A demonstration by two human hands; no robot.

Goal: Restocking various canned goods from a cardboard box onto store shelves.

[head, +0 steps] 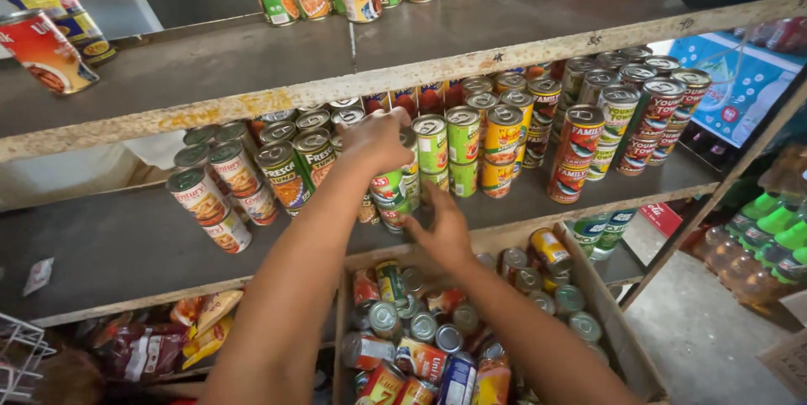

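My left hand reaches onto the middle shelf and closes from above over the top of a green-and-red labelled can, the upper one of a small stack. My right hand is just below, fingers spread, its fingertips against the lower can of that stack at the shelf's front edge. Around the stack stand rows of stacked cans: green-labelled ones to the left, green and yellow ones to the right.
A wooden crate under the shelf holds several loose cans. More cans stand on the top shelf. Red-labelled cans fill the shelf's right end. Green-capped bottles are at right, snack packets at lower left, and a wire rack beside them.
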